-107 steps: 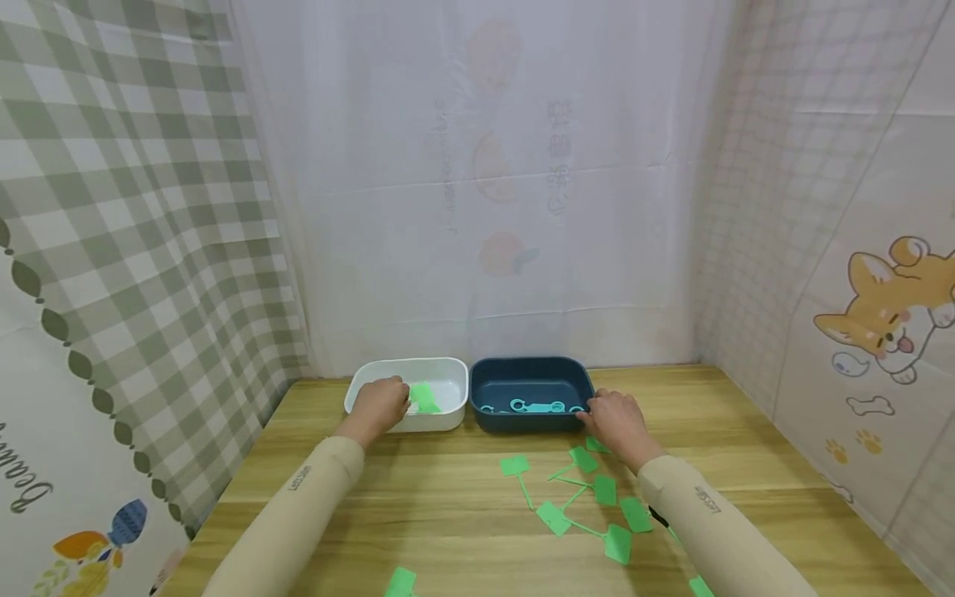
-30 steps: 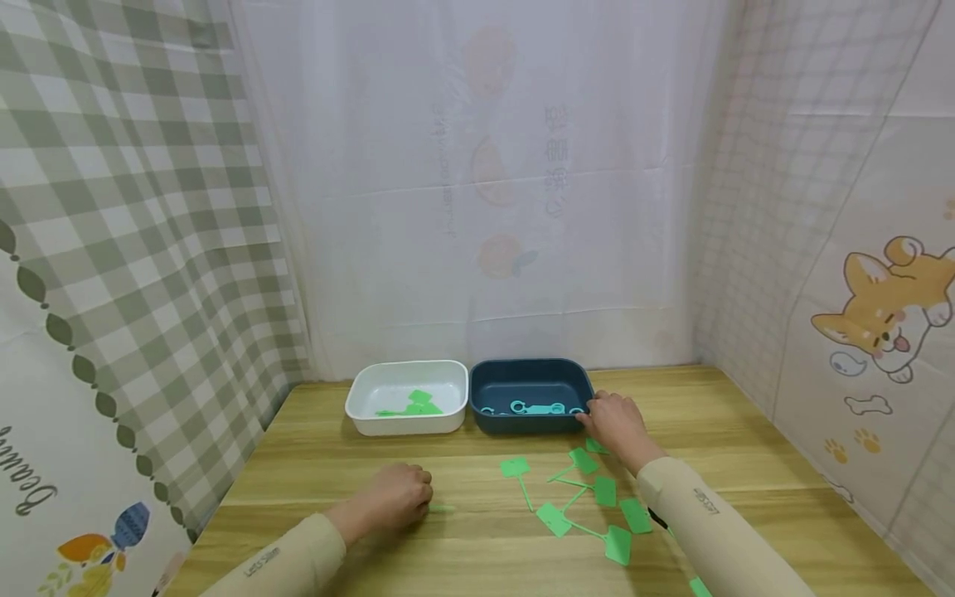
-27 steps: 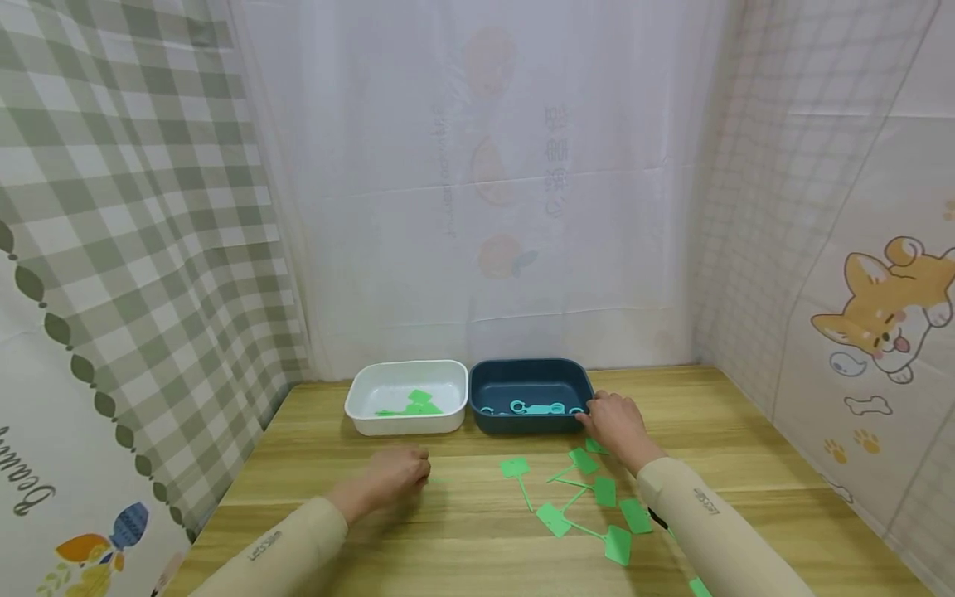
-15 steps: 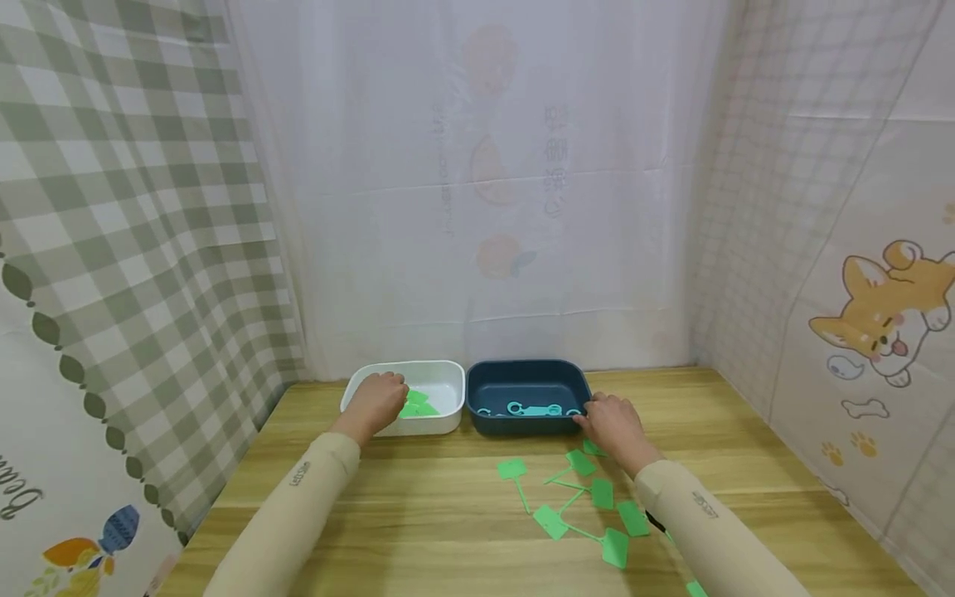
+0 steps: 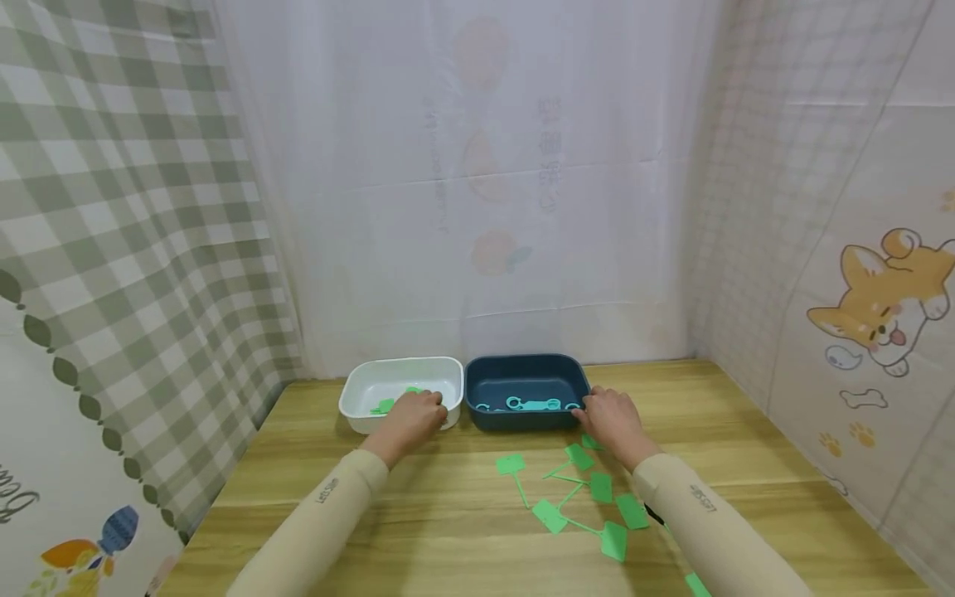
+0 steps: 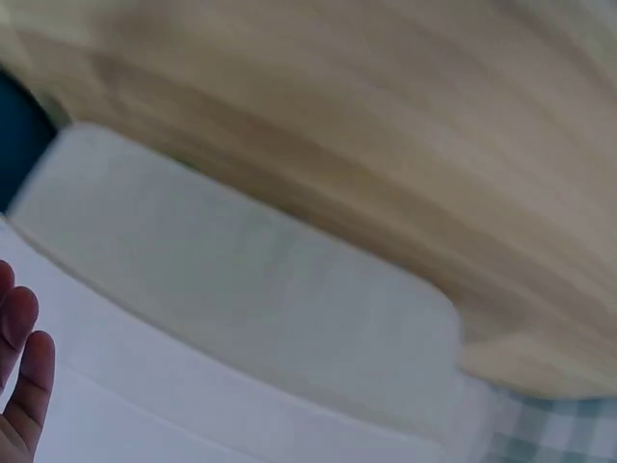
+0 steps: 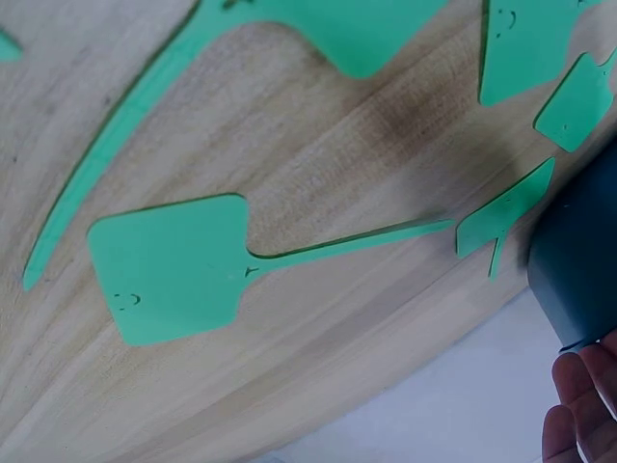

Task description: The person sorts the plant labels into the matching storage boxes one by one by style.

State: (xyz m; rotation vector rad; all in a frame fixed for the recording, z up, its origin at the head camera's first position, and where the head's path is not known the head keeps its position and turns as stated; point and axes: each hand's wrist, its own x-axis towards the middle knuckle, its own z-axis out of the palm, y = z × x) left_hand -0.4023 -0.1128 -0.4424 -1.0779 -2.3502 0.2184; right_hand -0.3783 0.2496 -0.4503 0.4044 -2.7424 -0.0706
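Observation:
My left hand [image 5: 414, 417] is over the front right part of a white box [image 5: 358, 423]. In the left wrist view its fingers [image 6: 37, 371] show at the left edge with nothing visible between them. Green plant labels [image 5: 384, 406], flat heads on thin stems, lie in that box, partly hidden by the hand. My right hand [image 5: 612, 419] holds the near right corner of a dark blue box [image 5: 507, 421], its fingertips [image 7: 571, 374] at the rim. Flat turquoise pieces with ringed ends [image 5: 533, 405] lie inside the blue box.
Several more green plant labels [image 5: 550, 516] are spread over the wooden table [image 5: 448, 531], in front of the blue box and beside the right forearm. The two boxes stand side by side near the white back curtain [image 5: 388, 249]. Checked cloth [image 5: 149, 207] hangs at the left.
My left hand took a green plant label from the table and carried it to the white box, then shifted right across the box. The right hand stays at the blue box's corner.

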